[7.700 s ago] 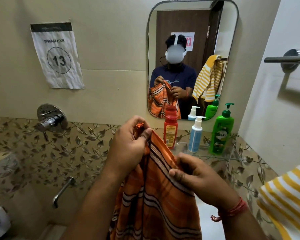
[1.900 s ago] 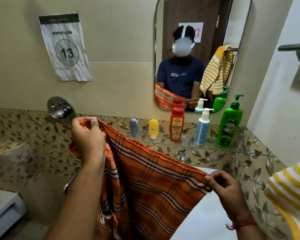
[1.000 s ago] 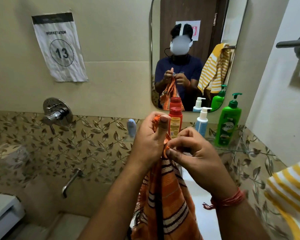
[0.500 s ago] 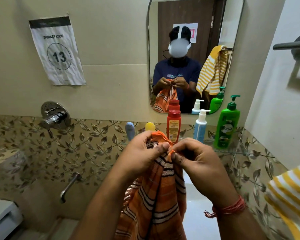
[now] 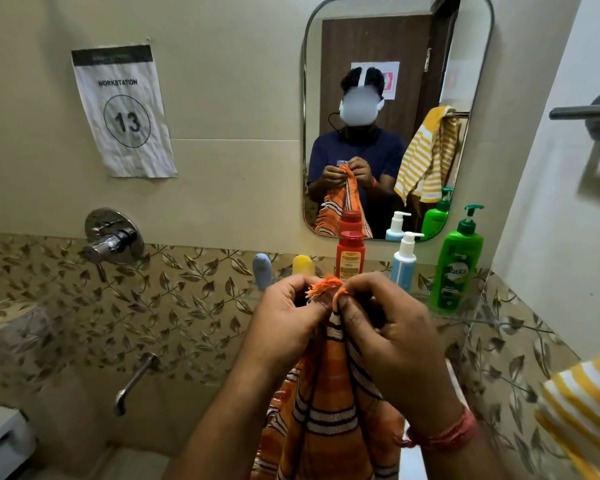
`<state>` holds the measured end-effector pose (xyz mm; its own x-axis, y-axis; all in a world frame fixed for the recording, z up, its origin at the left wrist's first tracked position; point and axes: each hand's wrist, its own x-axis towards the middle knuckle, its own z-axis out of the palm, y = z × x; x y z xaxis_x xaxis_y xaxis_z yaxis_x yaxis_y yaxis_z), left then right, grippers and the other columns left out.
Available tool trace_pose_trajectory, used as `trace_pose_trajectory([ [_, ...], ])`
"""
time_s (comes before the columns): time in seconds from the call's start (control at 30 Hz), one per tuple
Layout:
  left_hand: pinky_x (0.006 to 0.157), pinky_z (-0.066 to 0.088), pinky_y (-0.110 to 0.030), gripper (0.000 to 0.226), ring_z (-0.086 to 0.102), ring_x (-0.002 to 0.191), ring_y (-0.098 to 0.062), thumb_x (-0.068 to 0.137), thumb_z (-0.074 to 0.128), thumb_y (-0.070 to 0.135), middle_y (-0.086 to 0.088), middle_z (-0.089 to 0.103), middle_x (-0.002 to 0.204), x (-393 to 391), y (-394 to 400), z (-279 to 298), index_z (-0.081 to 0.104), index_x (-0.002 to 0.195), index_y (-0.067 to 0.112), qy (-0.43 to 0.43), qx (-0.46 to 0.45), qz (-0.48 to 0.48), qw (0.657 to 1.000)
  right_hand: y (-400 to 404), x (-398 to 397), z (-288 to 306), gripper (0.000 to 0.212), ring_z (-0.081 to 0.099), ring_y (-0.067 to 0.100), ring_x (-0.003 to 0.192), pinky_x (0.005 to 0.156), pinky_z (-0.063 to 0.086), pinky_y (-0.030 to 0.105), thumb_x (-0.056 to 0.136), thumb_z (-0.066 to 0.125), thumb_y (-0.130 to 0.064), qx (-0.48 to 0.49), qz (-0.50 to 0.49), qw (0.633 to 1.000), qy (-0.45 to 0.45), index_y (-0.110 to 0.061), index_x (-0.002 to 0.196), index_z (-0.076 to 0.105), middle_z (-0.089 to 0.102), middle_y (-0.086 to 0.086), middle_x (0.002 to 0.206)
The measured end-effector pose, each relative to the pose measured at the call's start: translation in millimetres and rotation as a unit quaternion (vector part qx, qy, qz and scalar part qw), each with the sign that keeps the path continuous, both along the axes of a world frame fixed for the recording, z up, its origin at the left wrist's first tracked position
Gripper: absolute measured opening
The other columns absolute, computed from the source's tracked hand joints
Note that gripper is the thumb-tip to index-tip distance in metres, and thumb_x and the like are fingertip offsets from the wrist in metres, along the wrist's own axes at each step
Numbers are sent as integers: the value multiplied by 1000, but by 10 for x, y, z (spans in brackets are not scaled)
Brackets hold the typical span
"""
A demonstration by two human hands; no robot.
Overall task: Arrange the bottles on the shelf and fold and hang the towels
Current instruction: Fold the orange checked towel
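Left hand [image 5: 288, 323] and right hand [image 5: 392, 337] pinch the orange towel [image 5: 329, 403] before five shelf [image 5: 465, 315] bottles [image 5: 459, 261].

walls: beige tile [image 5: 229, 109] | band: leaf-patterned tile [image 5: 174, 306] | mirror [image 5: 395, 36] (rounded corners) | paper sign [image 5: 123, 110]

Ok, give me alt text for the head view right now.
Both hands, left hand and right hand, pinch the fringed top edge of an orange striped towel before a glass shelf holding five bottles under a mirror.
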<state>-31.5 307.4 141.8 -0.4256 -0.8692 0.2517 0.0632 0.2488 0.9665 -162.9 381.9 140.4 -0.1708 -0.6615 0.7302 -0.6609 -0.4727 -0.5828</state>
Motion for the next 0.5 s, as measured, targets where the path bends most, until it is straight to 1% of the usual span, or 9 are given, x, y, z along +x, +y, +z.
trace_pose_trajectory([
  [0.07,70,58,-25,8,74,86,-17,93,65,11,-4,76,88,-33,11,-22,73,94,14,3,5,-9,1000,-39,26,-28,5,62,5,82,66,50,17,92,63,-17,8,-29,999,10,-22,92,63,62,-14,84],
  [0.13,70,58,-26,11,74,87,-19,94,63,12,-6,76,90,-53,15,-36,74,95,13,16,19,-18,1000,-65,28,-38,5,62,5,81,66,52,21,91,65,-20,8,-50,999,-8,-24,90,62,62,-13,83],
  [0.23,75,61,-34,15,74,91,-23,94,62,19,-8,77,94,-70,18,-54,77,94,18,35,37,-29,998,-74,31,-36,8,63,7,75,63,54,29,90,67,-25,1,-67,997,-31,-26,86,60,62,-10,79],
  [0.3,79,62,-40,17,74,93,-25,91,62,25,-9,77,95,-77,20,-60,78,93,20,48,40,-33,997,-76,35,-30,10,63,8,74,62,54,30,90,68,-24,-3,-78,996,-35,-26,84,60,62,-10,78],
  [0.37,82,61,-44,23,74,95,-28,88,63,31,-11,77,97,-86,32,-47,77,98,16,70,49,-42,995,-81,24,-26,11,63,8,73,61,54,29,90,68,-24,-1,-88,995,-47,-27,84,60,62,-11,77],
  [0.5,76,61,-38,26,75,93,-26,87,63,33,-10,77,95,-97,46,-18,76,99,14,83,43,-48,994,-76,-16,-2,10,63,8,73,60,54,26,88,69,-23,4,-91,994,-53,-27,84,61,62,-11,78],
])
